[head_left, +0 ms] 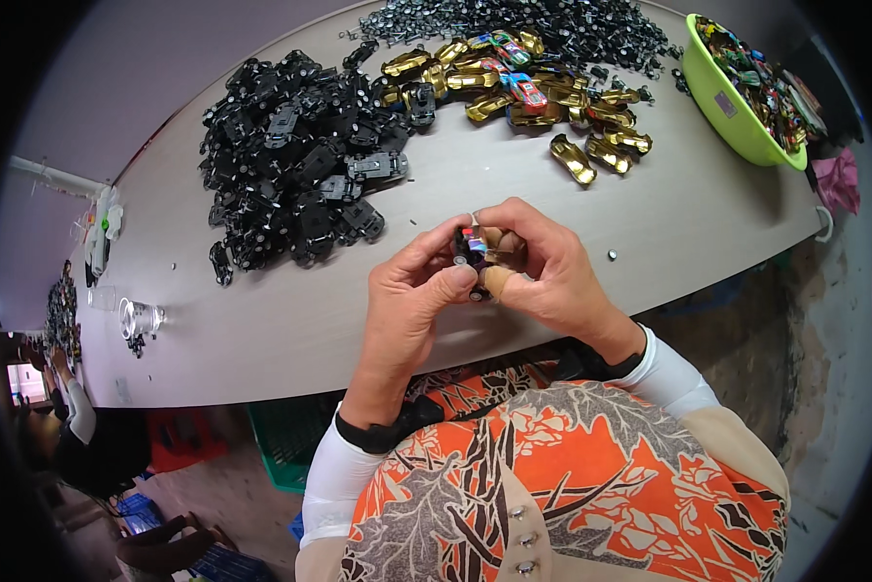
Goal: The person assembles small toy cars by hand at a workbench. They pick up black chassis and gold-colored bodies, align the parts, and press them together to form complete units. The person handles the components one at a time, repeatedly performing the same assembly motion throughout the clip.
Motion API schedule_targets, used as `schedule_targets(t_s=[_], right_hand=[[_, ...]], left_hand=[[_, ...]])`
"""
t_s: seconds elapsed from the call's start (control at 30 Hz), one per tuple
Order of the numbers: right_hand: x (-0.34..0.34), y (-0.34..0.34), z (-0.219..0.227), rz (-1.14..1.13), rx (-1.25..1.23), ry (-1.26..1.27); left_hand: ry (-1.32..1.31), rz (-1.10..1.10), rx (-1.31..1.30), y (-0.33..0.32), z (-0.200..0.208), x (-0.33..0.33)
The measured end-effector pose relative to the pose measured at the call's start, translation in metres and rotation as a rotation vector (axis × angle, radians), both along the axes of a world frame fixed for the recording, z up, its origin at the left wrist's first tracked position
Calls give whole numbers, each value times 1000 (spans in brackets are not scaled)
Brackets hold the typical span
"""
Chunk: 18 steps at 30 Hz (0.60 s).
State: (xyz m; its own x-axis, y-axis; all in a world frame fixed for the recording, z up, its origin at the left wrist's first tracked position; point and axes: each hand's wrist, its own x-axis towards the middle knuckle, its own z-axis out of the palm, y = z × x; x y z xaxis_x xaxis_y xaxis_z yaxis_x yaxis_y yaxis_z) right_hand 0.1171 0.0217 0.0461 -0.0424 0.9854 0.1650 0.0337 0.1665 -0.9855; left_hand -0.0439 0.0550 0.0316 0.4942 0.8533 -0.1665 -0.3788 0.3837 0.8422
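Note:
A small toy car point(474, 248) with a colourful body and black wheels is held between both my hands, just above the table's near edge. My left hand point(415, 281) pinches it from the left with thumb and fingers. From the right, my right hand point(549, 267) grips it, with tan wraps on some of its fingers. The fingers hide much of the car. Ahead and to the left lies a big heap of black toy car chassis point(300, 155). Gold toy car bodies point(574, 159) lie farther off, with a few coloured bodies point(526, 92) among them.
A pile of small metallic parts point(513, 24) spreads along the far edge. At the right stands a lime-green basin point(737, 107) full of coloured car bodies. A clear plastic cup point(141, 318) sits at the left. Another person's arm point(79, 407) shows at far left.

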Motion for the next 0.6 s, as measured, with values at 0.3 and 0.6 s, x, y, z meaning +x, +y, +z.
schedule_targets(t_s=[0.3, 0.6], right_hand=[[2, 0, 4, 57, 34, -133], [4, 0, -6, -17, 177, -195]], left_hand=[[19, -3, 140, -4, -10, -2], [360, 10, 512, -19, 4, 7]])
